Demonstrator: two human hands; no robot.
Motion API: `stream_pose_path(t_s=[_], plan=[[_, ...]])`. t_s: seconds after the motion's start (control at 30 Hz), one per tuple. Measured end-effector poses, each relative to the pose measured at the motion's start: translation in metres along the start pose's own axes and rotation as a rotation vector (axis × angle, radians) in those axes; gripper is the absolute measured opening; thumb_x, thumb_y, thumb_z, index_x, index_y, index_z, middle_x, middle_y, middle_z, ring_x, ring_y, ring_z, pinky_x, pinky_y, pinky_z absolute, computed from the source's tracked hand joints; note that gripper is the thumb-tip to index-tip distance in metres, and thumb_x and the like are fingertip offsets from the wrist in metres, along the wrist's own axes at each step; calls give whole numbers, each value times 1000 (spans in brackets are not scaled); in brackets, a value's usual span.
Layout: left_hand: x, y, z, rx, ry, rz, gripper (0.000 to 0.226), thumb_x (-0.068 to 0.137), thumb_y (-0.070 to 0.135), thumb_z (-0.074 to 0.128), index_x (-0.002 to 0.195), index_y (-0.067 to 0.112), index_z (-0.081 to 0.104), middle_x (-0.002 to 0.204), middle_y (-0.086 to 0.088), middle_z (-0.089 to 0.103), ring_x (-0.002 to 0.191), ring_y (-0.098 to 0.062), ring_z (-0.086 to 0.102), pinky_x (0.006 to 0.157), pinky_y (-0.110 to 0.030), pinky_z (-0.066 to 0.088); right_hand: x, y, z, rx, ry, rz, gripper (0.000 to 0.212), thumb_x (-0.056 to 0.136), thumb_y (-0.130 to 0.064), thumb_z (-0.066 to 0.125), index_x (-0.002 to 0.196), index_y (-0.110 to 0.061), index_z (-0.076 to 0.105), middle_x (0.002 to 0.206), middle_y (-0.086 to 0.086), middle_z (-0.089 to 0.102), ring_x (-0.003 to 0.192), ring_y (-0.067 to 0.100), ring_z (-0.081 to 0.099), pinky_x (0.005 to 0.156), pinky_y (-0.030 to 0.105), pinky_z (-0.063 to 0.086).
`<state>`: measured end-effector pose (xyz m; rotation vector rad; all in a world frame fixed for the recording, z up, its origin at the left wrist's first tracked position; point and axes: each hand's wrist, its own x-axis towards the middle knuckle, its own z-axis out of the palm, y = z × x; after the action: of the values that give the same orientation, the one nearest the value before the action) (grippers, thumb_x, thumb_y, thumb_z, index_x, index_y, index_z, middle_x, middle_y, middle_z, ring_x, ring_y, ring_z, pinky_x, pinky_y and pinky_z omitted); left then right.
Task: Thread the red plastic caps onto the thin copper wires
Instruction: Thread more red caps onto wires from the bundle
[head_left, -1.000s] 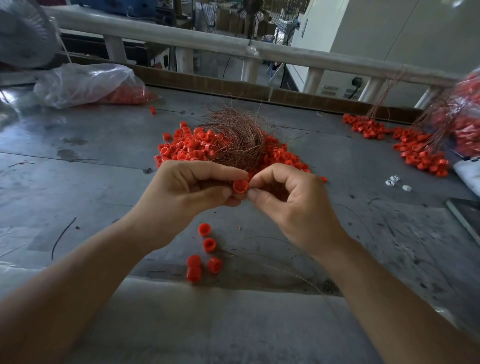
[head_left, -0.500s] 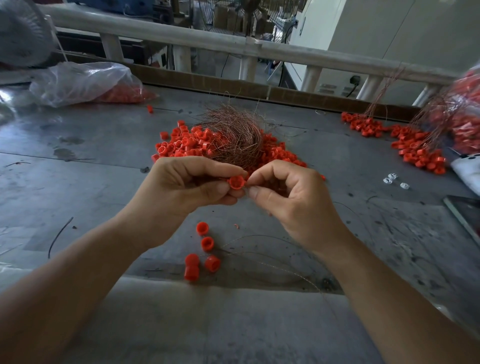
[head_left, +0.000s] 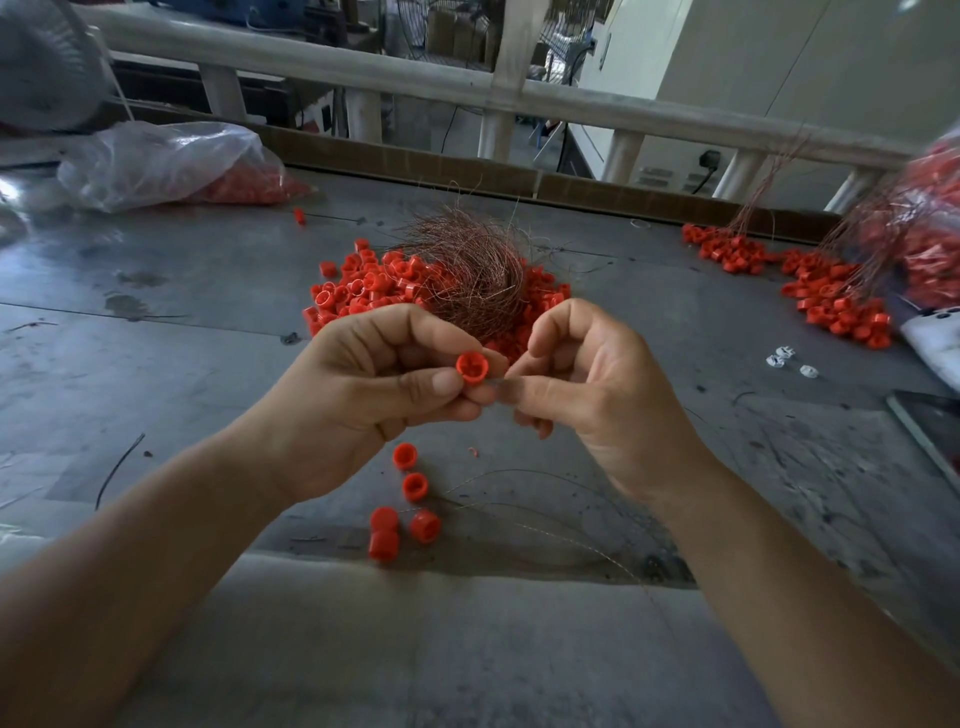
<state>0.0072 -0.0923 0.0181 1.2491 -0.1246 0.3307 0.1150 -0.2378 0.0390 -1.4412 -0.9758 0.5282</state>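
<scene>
Cap held at frame centre.
Left hand (head_left: 363, 400) pinches a red cap (head_left: 471, 368) between thumb and forefinger, open end toward the camera; right hand (head_left: 597, 395), fingers curled, pinches a fine wire (head_left: 497, 383) just beside it.

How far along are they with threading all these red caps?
Early to midway, it seems. Done: the caps at far right appear strung on wires. In hand: the left hand pinches one red cap while the right hand pinches what looks like a wire end beside it. Left: the big loose pile and the copper tangle on it.
</scene>
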Motion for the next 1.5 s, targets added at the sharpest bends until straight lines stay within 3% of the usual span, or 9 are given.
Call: stream_pose_path(t_s=[0.33, 0.5, 0.57, 0.63, 0.73, 0.9, 1.07, 1.23, 1.5], plan=[[-1, -3, -2, -22, -57, -71, 21, 63, 16, 78, 83, 10, 72, 86, -12, 72, 79, -18, 70, 66, -22, 55, 3, 2, -5, -66, -48, 78, 25, 74, 5, 67, 76, -14, 50, 58, -3, 62, 52, 9, 59, 49, 20, 48], [-2, -3, -3, -7, -53, -96, 20, 62, 16, 77, 81, 12, 72, 85, -10, 71, 79, -18, 70, 67, -22, 55, 16, 15, -44, -374, 367, 81, 19, 82, -7, 64, 70, -20, 59, 64, 0, 63, 57, 8, 59, 62, 28, 50], [-2, -3, -3, -3, -66, -101, 20, 62, 16, 78, 81, 12, 72, 85, -10, 71, 79, -18, 70, 67, -22, 55, 20, 23, -54, -581, 424, 75, 21, 82, -10, 65, 66, -24, 59, 61, -7, 60, 55, -1, 54, 61, 17, 46], [-2, -3, -2, 6, -67, -102, 20, 62, 16, 78, 81, 13, 72, 85, -10, 71, 79, -18, 70, 67, -22, 55, 22, 29, -54, -767, 376, 78, 22, 79, -13, 67, 64, -28, 60, 59, -16, 56, 53, -4, 52, 56, 8, 39], [-2, -3, -2, 10, -66, -102, 20, 62, 16, 77, 81, 13, 72, 85, -10, 71, 79, -18, 70, 67, -23, 55, 20, 35, -51, -893, 244, 129, 20, 77, -18, 70, 65, -31, 61, 64, -18, 57, 62, -1, 53, 60, 15, 39], [-2, -3, -1, 5, -53, -118, 17, 62, 10, 73, 79, 11, 72, 83, -11, 71, 77, -18, 70, 66, -23, 56, 20, 40, -49, -1017, 95, 215, 13, 75, -20, 73, 88, -21, 69, 71, -13, 56, 67, 2, 51, 52, 9, 34], [-3, -2, -2, 18, -46, -122, 24, 58, 18, 81, 80, 12, 72, 84, -11, 71, 78, -19, 70, 66, -23, 55, 20, 39, -48, -990, 69, 177, 3, 83, -17, 64, 83, -21, 64, 70, -16, 52, 63, -3, 47, 55, 8, 36], [-1, -2, 0, 51, 9, -133, 20, 58, 16, 79, 77, 14, 73, 82, -10, 71, 77, -19, 70, 66, -23, 55, 20, 25, -43, -446, 189, 96, 24, 90, -4, 52, 77, -24, 54, 75, -4, 63, 65, 5, 62, 57, 17, 49], [-1, -1, 3, 124, 93, -131, 24, 65, -2, 58, 72, 16, 73, 77, -9, 71, 73, -17, 70, 63, -21, 55, 11, 14, -18, -196, 5, -45, 29, 85, 2, 56, 86, -25, 64, 70, -14, 59, 66, -2, 55, 64, 15, 49]])
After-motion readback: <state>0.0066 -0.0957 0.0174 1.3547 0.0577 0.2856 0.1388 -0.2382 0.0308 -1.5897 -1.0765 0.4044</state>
